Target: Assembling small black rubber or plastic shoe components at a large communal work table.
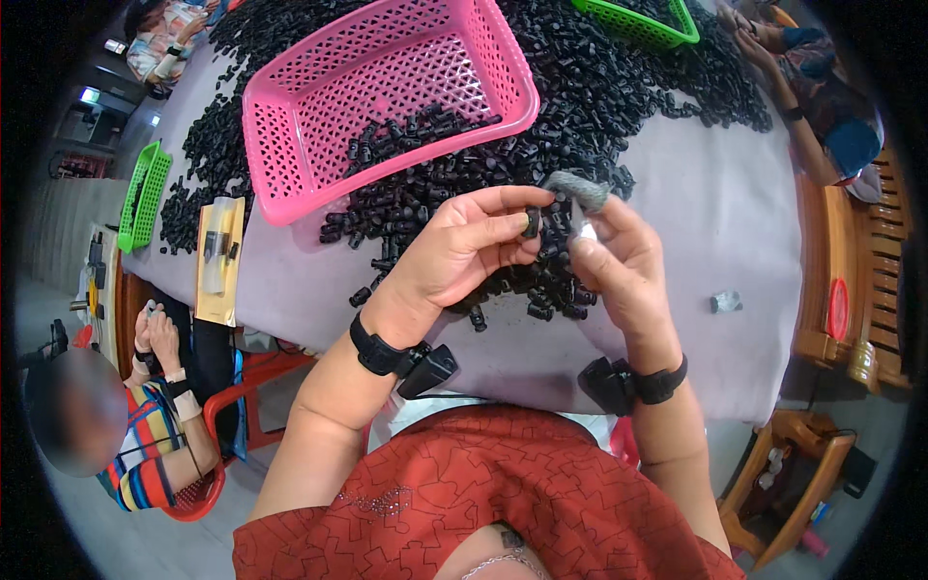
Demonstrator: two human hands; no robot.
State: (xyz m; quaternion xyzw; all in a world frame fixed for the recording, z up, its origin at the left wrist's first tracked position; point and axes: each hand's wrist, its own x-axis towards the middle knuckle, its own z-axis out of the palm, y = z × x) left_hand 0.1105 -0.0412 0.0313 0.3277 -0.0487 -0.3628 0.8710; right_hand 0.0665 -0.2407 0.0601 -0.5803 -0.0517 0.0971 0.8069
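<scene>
My left hand (459, 242) pinches a small black plastic part (532, 222) between thumb and fingers, above the heap of like parts (435, 208). Just to its right, my right hand (623, 261) is closed on a small pale, shiny pointed piece (582, 220); its exact kind is too small to tell. A grey fuzzy wrap (578, 188) sits at the tip of my right index finger. The two hands are close together, apart by a small gap. A black strapped device is on each of my wrists.
A pink basket (387, 174) holding black parts stands beyond my hands. Green baskets (145, 198) (638, 21) lie farther off. A yellow card with a clear sleeve (217, 261) lies left; a small grey roll (725, 303) lies right. Other people sit around the cloth-covered table (696, 213).
</scene>
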